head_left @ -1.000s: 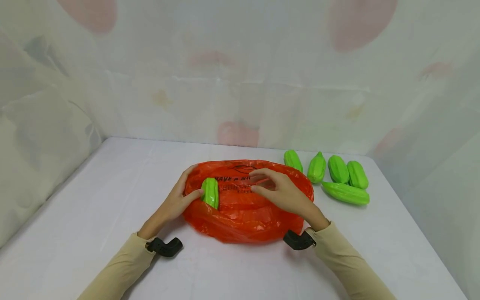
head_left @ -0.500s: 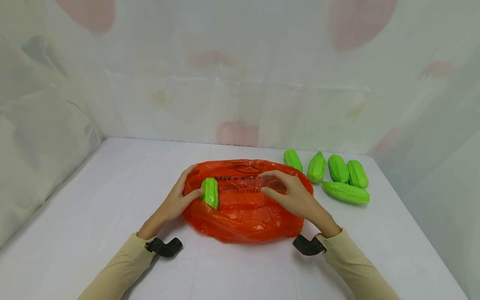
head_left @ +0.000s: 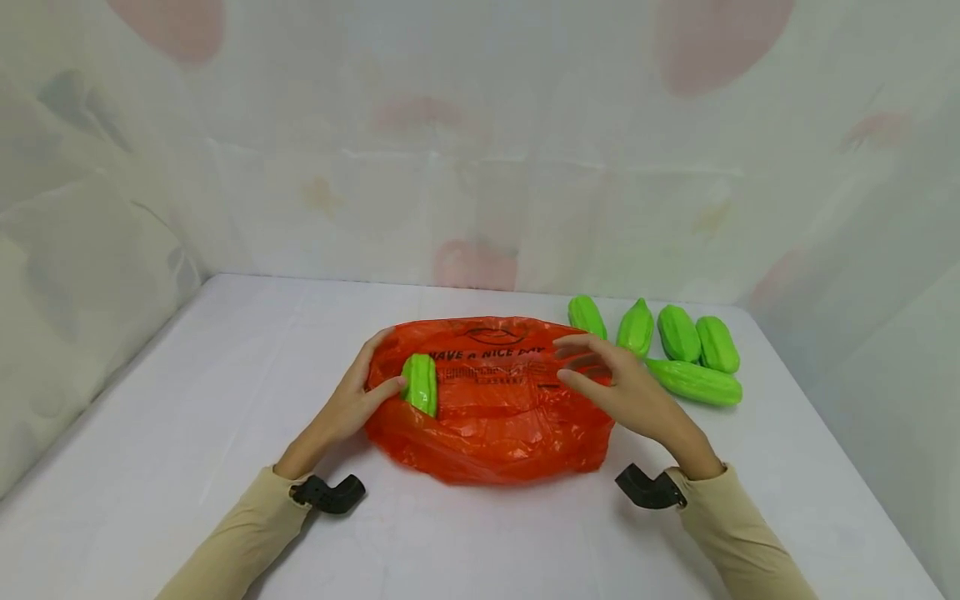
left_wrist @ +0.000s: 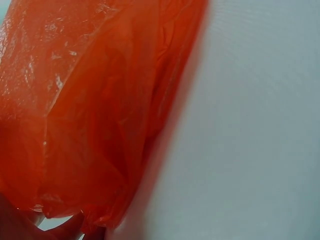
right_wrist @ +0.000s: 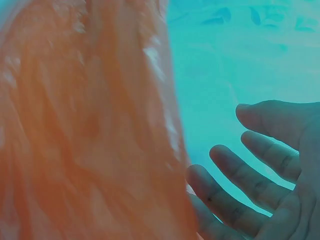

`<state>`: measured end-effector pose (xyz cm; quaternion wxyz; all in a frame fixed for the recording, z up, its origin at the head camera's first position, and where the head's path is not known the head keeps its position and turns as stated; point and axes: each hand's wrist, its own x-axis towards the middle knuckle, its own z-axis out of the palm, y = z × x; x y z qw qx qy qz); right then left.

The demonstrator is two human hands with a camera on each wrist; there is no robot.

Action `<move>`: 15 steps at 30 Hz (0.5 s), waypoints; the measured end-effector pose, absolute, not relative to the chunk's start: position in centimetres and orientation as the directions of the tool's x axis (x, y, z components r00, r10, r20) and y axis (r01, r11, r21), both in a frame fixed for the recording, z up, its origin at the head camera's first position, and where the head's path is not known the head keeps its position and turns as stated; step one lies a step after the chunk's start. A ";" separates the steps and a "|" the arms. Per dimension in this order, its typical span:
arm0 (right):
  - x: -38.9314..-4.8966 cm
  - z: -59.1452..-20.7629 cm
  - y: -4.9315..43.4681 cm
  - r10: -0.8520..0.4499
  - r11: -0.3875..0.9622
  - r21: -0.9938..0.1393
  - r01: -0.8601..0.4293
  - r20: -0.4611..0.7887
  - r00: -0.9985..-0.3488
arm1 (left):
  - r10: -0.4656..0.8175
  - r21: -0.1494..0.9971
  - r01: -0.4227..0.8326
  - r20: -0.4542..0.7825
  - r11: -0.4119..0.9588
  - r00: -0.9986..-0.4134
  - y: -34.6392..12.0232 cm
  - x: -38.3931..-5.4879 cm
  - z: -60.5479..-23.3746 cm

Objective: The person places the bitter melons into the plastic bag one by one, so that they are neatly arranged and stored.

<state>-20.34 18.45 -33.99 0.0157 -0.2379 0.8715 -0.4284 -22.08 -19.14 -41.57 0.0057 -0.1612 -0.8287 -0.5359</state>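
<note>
A red plastic bag (head_left: 495, 400) printed "HAVE A NICE DAY" lies with its mouth spread wide in the middle of the table. Inside its left part sits one bright green ridged gourd (head_left: 421, 383). My left hand (head_left: 357, 398) holds the bag's left rim, thumb over the edge beside the gourd, the other fingers mostly hidden behind the plastic. At the bag's right side my right hand (head_left: 624, 385) hovers with spread, loosely bent fingers (right_wrist: 250, 182) and nothing between them. Red plastic (left_wrist: 95, 115) fills much of the left wrist view.
Several more green gourds (head_left: 678, 333) lie at the back right, beyond my right hand; one of them (head_left: 696, 382) lies crosswise in front. White cloth covers the table (head_left: 247, 358), and a patterned curtain (head_left: 480, 200) hangs behind it.
My right hand has moved to the right, from over the bag's middle to its right edge, holding nothing. The left hand, bag and gourds have stayed about where they were.
</note>
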 end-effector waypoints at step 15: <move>-20.6 -33.2 20.6 -0.372 0.575 -0.710 -0.407 0.216 -0.903 | 0.270 0.888 0.268 0.172 0.375 -0.947 -19.2 -22.0 -41.4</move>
